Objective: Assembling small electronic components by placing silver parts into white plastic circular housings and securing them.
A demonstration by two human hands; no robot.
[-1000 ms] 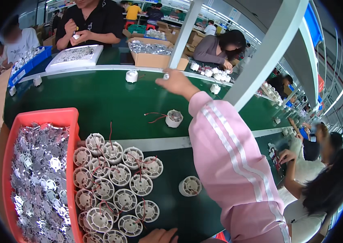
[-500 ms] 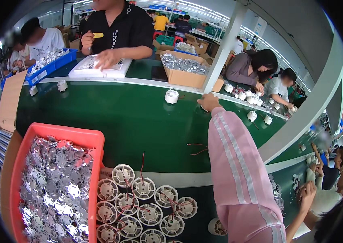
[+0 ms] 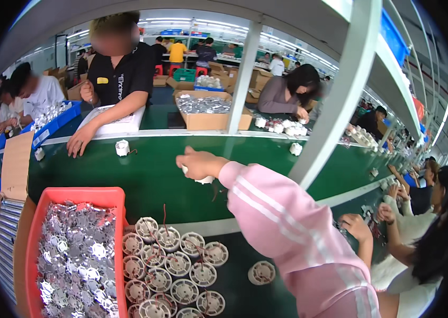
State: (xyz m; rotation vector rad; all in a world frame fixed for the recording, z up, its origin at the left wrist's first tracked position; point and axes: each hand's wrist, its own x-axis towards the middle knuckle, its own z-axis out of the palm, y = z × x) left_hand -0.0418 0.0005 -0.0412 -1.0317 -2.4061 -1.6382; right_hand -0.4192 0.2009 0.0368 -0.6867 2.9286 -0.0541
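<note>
My right hand (image 3: 198, 163), in a pink sleeve with white stripes, reaches out over the green conveyor belt (image 3: 152, 185). Its fingers are closed round a white plastic housing (image 3: 205, 180), which shows below the palm with a thin wire trailing from it. Most of that part is hidden by the hand. My left hand is out of the picture. On the near bench, several round white housings (image 3: 184, 291) with red wires stand packed together, left of my forearm. One more round white housing (image 3: 262, 273) sits apart, close to my sleeve.
A red bin (image 3: 119, 233) full of shiny metal plates stands at the left. Across the belt, a co-worker's hand (image 3: 80, 140) rests near another white housing (image 3: 122, 148). A cardboard box (image 3: 213, 121) and a white post (image 3: 244, 79) stand along the far edge.
My right hand has drawn back from the far edge of the belt, bringing a white housing with it. The view has swung right. The co-worker's hand has moved from the white tray to the belt.
</note>
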